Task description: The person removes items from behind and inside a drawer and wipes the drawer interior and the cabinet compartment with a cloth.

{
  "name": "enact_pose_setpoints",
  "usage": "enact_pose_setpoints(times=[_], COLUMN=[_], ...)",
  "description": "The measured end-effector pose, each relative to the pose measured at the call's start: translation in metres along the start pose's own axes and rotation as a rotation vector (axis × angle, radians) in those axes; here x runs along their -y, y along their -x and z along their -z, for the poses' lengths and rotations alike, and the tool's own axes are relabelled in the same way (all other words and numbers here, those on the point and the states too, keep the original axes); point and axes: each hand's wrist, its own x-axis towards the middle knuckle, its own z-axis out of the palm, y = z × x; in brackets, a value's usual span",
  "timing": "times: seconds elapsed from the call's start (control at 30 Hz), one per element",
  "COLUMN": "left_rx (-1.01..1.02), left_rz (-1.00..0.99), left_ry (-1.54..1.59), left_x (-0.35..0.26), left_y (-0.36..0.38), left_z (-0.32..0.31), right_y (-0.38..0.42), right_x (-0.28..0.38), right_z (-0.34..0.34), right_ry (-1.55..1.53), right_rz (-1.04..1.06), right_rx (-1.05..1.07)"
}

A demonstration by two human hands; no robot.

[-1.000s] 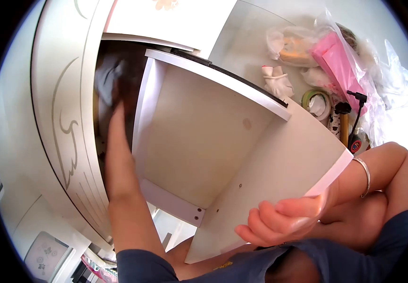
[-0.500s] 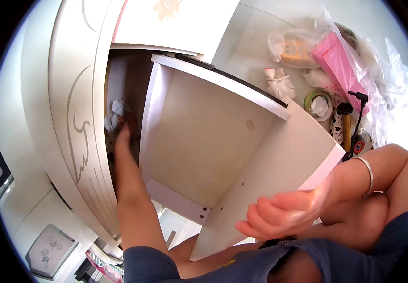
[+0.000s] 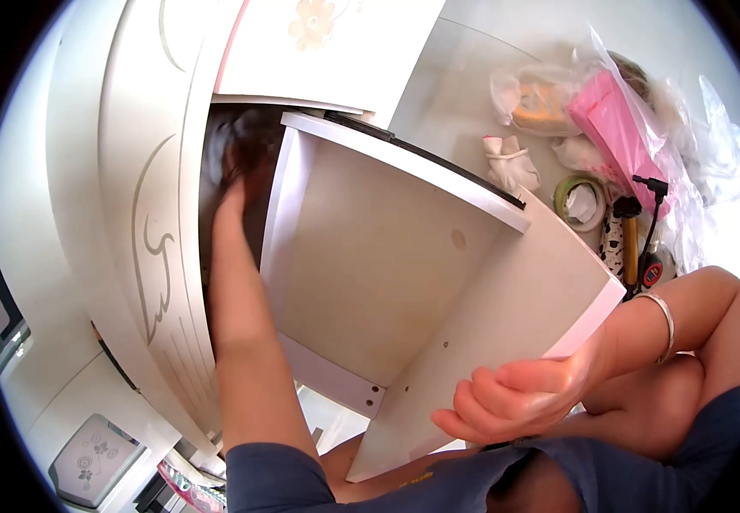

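A white drawer (image 3: 370,256) is pulled out and tilted, its open inside facing me. My right hand (image 3: 515,393) is closed around the edge of its front panel (image 3: 515,299), fingers curled over it. My left hand (image 3: 237,171) reaches into the dark cabinet opening (image 3: 254,231) beside the drawer. It is blurred and in shadow, with a pale cloth (image 3: 216,158) at its fingers, pressed toward the inner wall. A black slide rail (image 3: 438,154) runs along the drawer's upper side.
The white cabinet front (image 3: 156,197) with curved grey lines stands at left. Over the drawer is a flower-printed panel (image 3: 344,51). On the floor at right lie a pink box (image 3: 614,120) in plastic, white gloves (image 3: 511,162), a tape roll (image 3: 580,203) and a yellow-handled tool (image 3: 631,248).
My left hand and the cloth have moved deeper into the cabinet opening, toward its far end. My right hand still holds the drawer, and the view has shifted slightly.
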Motion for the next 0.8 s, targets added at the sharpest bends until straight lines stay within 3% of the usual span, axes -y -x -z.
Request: enact_pose_setpoints(times=[0.17, 0.23, 0.37, 0.57, 0.67, 0.8], left_rx=[0.091, 0.107, -0.024, -0.137, -0.121, -0.107], left_rz=[0.326, 0.416, 0.296, 0.038, 0.053, 0.209], left_ry=[0.002, 0.012, 0.018, 0.001, 0.011, 0.052], left_x=[0.109, 0.121, 0.073, -0.021, -0.017, 0.045], left_y=[0.070, 0.103, 0.110, 0.034, 0.008, 0.030], left_z=[-0.027, -0.037, -0.037, -0.013, -0.006, -0.020], right_y=[-0.001, -0.003, -0.003, -0.004, -0.004, -0.003], right_x=[-0.006, -0.008, -0.009, -0.005, -0.004, -0.007], right_z=[-0.001, 0.001, 0.002, 0.004, 0.005, 0.009], right_ry=[-0.017, -0.050, -0.049, -0.116, -0.114, -0.157], right_rz=[0.024, 0.028, 0.057, 0.018, 0.008, -0.004], right_rx=[-0.026, 0.004, 0.010, 0.062, 0.039, 0.082])
